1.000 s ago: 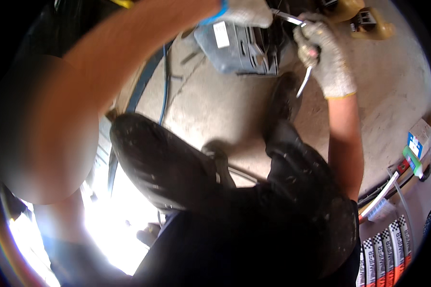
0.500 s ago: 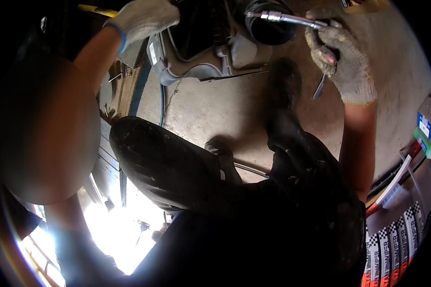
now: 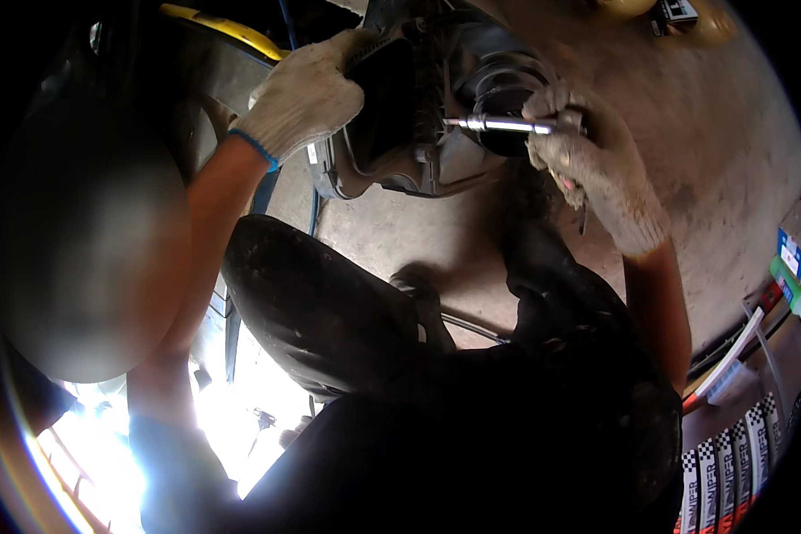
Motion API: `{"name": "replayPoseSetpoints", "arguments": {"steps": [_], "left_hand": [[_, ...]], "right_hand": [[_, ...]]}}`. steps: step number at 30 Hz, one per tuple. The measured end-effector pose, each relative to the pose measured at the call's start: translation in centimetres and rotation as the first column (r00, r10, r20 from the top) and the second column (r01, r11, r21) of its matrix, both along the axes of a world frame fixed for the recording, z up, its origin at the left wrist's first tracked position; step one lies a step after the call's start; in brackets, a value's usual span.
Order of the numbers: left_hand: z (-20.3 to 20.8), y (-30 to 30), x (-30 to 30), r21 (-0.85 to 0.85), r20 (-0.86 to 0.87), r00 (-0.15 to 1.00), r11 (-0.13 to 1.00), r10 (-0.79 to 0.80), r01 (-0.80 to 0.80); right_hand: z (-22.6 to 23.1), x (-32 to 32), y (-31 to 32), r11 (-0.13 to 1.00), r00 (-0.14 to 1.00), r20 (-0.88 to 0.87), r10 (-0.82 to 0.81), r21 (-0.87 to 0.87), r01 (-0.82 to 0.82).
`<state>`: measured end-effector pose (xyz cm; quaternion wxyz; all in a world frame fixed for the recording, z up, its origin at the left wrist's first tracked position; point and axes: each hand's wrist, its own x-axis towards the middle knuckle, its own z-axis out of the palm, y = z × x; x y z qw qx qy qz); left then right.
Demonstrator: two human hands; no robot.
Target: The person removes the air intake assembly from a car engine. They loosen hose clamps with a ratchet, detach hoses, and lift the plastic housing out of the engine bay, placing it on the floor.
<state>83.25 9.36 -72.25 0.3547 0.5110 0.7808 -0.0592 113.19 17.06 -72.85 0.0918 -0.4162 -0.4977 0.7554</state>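
My left hand (image 3: 307,98), in a whitish knit glove with a blue cuff edge, is closed on the upper left rim of a dark plastic housing (image 3: 360,178). The housing has an open, box-like hollow and a round, ringed duct (image 3: 512,76) on its right side. My right hand (image 3: 596,156), in a dirty glove, holds a shiny ratchet wrench with an extension (image 3: 498,124). The extension points left across the front of the duct, its thin tip near the housing's middle wall. Below the palm the end of the handle shows. Whether the tip touches anything, I cannot tell.
My dark-trousered knees (image 3: 285,285) flank the concrete floor (image 3: 374,227). A yellow bar (image 3: 227,31) lies at the far left. Yellowish containers (image 3: 712,22) stand at the far right. Striped wiper packages (image 3: 730,463) sit at the lower right. A blurred oval covers part of the left.
My left hand has moved right and nearer along with the housing. My right hand has brought the ratchet wrench lower and left, in front of the duct.
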Motion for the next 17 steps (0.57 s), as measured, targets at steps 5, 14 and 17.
{"name": "replayPoseSetpoints", "arguments": {"steps": [5,14,17], "left_hand": [[-2.0,-2.5,-1.0,0.166,0.079,0.989,0.976,0.126,-0.138],[-3.0,-3.6,-0.7,0.282,0.131,0.982,0.944,0.138,-0.17],[-2.2,-3.0,0.1,0.214,0.163,0.952,0.932,0.261,-0.292]], "right_hand": [[0.1,-0.2,-3.6,0.995,0.999,0.01,0.04,-0.088,-0.039],[-1.7,-0.3,-5.3,0.981,0.999,0.049,0.006,-0.194,0.003],[-2.3,0.3,-5.5,0.98,0.987,0.017,0.162,0.115,-0.163]]}}
